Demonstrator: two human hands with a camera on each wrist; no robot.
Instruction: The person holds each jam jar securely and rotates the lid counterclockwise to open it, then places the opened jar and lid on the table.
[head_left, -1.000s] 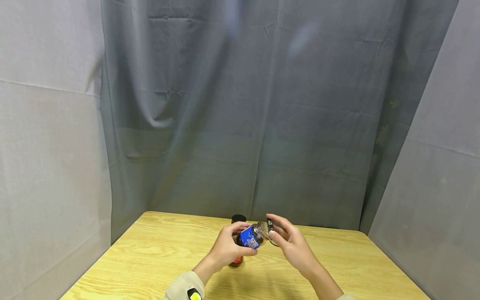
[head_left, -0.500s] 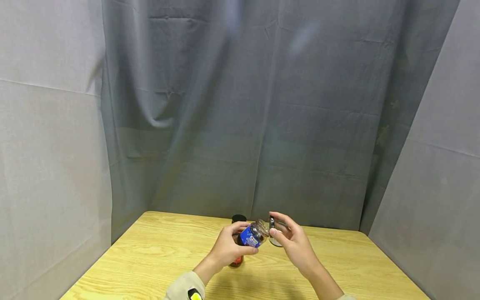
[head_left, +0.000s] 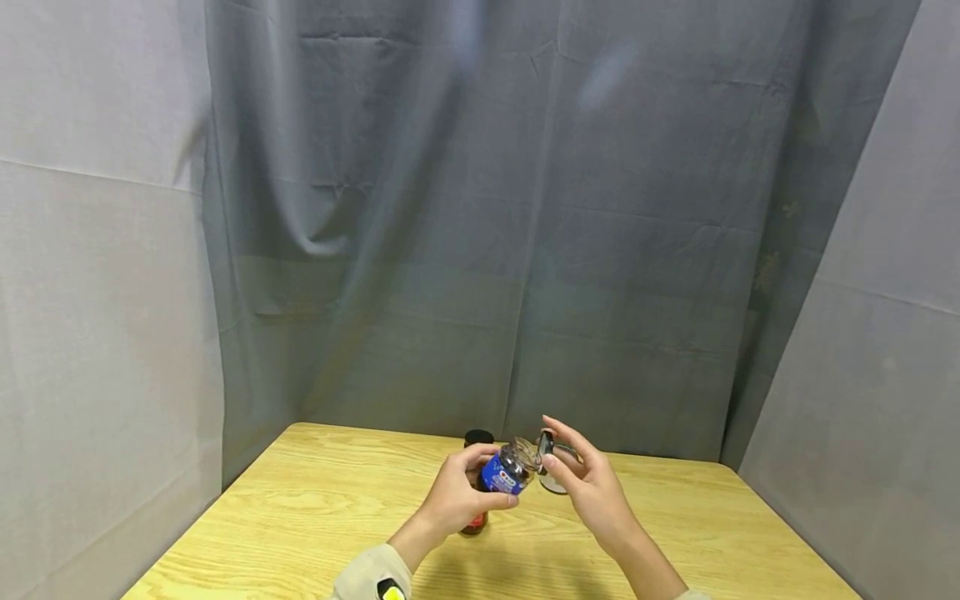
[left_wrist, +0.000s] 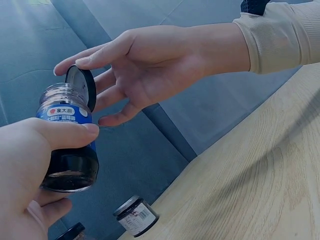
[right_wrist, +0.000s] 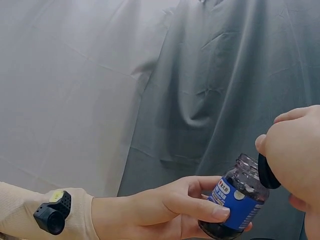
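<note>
A grey curtain point(head_left: 480, 208) hangs behind the wooden tabletop point(head_left: 300, 517); above it the left hand point(head_left: 453, 500) has its grip wrapped around a blue-labelled glass jar point(head_left: 506, 471), tilted and lidless; the right hand point(head_left: 592, 487) pinches the black lid point(left_wrist: 84, 86) just beside the jar's mouth; a dark-capped bottle point(head_left: 477, 438) stands behind the left hand; a small jar point(left_wrist: 136, 215) lies on the tabletop.

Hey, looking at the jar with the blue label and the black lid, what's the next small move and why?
Probably draw the lid clear of the jar mouth. The left hand grips the tilted jar, while the right hand pinches the lid, which sits tilted beside the rim rather than seated on it.
</note>
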